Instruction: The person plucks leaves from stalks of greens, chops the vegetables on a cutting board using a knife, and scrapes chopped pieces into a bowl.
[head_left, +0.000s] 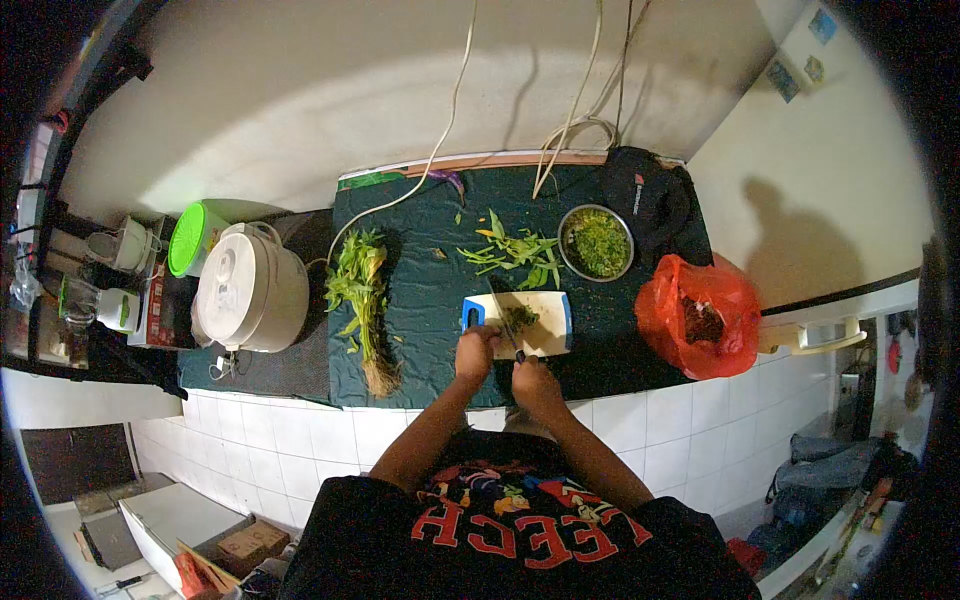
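Note:
A white cutting board with blue ends [548, 332] lies near the front of the counter. My right hand [538, 388] is wrapped round the black handle of a knife [502, 313], whose blade points away from me across the board. Chopped greens [520, 317] lie beside the blade. My left hand [476, 352] rests at the board's near left corner with its fingers curled in; what is in them, if anything, is hidden. Just beyond the board are loose leafy stems [515, 252]. A metal bowl [630, 262] of chopped greens stands at the back right.
To the left lies a bundle of leafy greens with roots [362, 300], and further left a white rice cooker [250, 290]. A red plastic bag [700, 320] sits open at the right, below a black bag [648, 195]. A white cable [440, 140] crosses the counter's back.

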